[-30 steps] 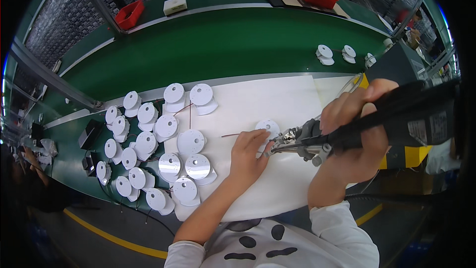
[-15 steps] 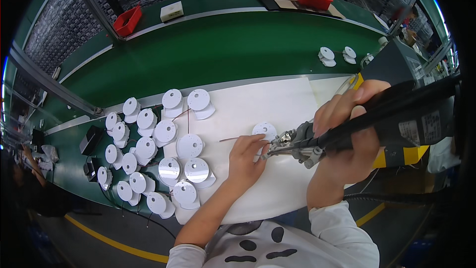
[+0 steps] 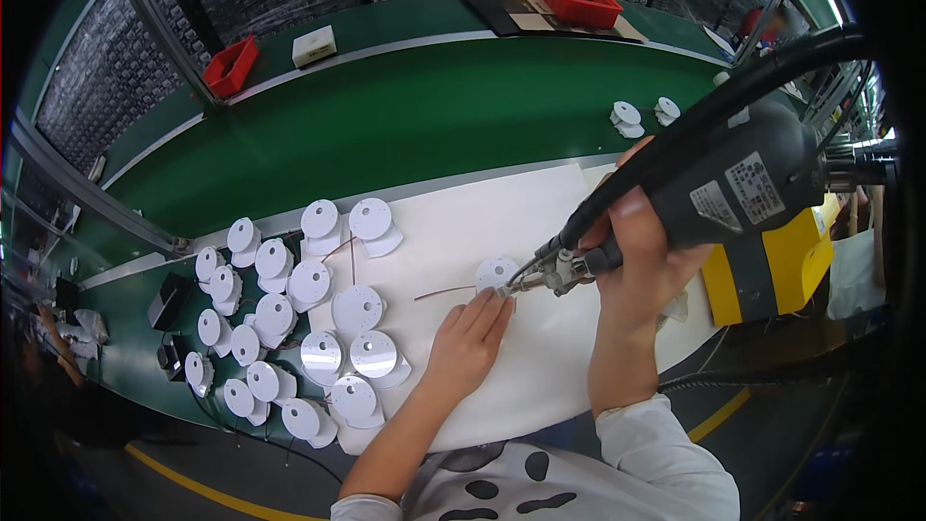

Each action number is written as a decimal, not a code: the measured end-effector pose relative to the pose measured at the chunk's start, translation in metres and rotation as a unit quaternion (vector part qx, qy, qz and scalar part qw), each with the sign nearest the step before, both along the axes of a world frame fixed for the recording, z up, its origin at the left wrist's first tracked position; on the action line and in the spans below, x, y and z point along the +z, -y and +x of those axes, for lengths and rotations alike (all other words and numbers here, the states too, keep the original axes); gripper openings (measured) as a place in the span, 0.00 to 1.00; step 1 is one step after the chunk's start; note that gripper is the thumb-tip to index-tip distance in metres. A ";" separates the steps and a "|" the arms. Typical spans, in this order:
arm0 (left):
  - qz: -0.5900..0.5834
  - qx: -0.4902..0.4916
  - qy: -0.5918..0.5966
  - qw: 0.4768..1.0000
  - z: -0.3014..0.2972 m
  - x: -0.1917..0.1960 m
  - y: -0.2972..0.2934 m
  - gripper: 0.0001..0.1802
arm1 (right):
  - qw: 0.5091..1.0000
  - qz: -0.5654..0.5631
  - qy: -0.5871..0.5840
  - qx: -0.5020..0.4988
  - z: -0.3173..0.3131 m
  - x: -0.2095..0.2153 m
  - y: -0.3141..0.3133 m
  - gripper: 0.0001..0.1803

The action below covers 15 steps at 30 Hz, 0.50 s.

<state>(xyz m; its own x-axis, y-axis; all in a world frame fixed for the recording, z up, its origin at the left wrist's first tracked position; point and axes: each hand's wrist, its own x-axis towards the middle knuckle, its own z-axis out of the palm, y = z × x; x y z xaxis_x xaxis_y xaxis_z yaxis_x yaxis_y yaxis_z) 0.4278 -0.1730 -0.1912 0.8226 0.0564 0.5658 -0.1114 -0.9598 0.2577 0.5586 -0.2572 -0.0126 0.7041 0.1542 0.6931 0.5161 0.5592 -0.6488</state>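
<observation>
My right hand [image 3: 637, 241] is wrapped round a black handheld power tool [image 3: 723, 193] with a thick black hose along its top and a metal nozzle at the front. The nozzle tip [image 3: 526, 282] meets the edge of a white round fixture [image 3: 497, 273] lying on the white mat. Against the near edge of that fixture my left hand [image 3: 470, 345] presses, its fingers close together, steadying it beside the tip. A thin brown wire [image 3: 444, 291] sticks out of the fixture to the left. The exact contact spot is partly hidden by fingertips and nozzle.
Several similar white fixtures [image 3: 359, 309] stand in a cluster at left, some wired. Two small white ones [image 3: 627, 119] are at the far right. Red trays [image 3: 231, 68] and a pale box [image 3: 314, 46] sit on the back ledge. A yellow and grey machine [image 3: 762, 280] stands right.
The tool has swung to a flatter angle, its body nearer and its nozzle at the fixture. My left fingers have straightened and come together at its near edge. The view has shifted slightly.
</observation>
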 end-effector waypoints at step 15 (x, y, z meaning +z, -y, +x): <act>-0.001 0.014 0.035 0.999 0.005 -0.004 -0.001 0.18 | 0.998 -0.022 -0.015 -0.064 -0.002 -0.001 -0.009 0.20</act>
